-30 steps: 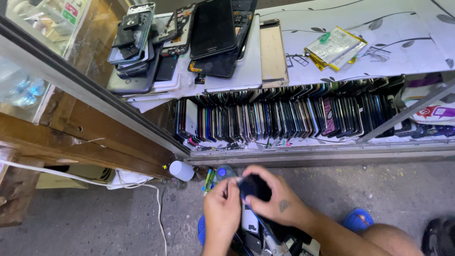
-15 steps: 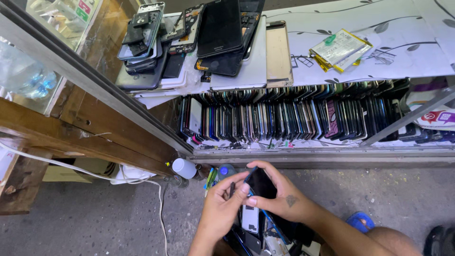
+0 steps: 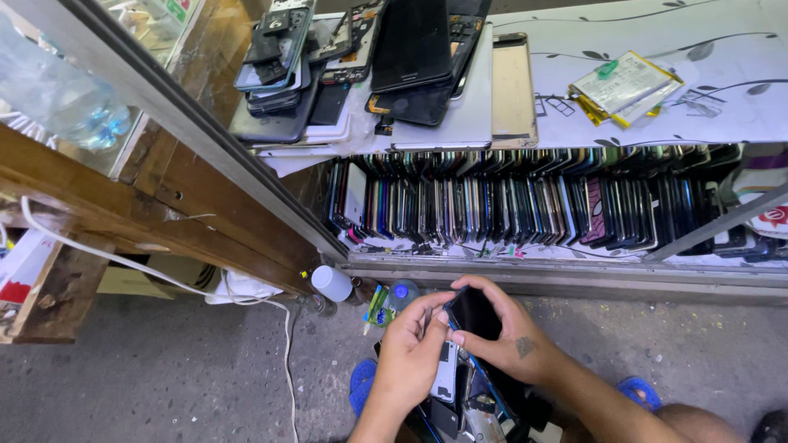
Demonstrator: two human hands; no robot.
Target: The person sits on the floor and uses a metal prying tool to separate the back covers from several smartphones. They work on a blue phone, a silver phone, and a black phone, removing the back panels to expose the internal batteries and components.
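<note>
Black phone (image 3: 474, 313) between both hands' fingers (image 3: 432, 305)

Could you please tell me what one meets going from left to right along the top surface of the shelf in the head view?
Stack of dark phones and frames → large black screen panel → gold-edged phone back → flat silver battery pack with a green tab.

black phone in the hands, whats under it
Under the black phone, held by the left hand and right hand, lies a pile of phone parts. The hands cover most of it.
</note>
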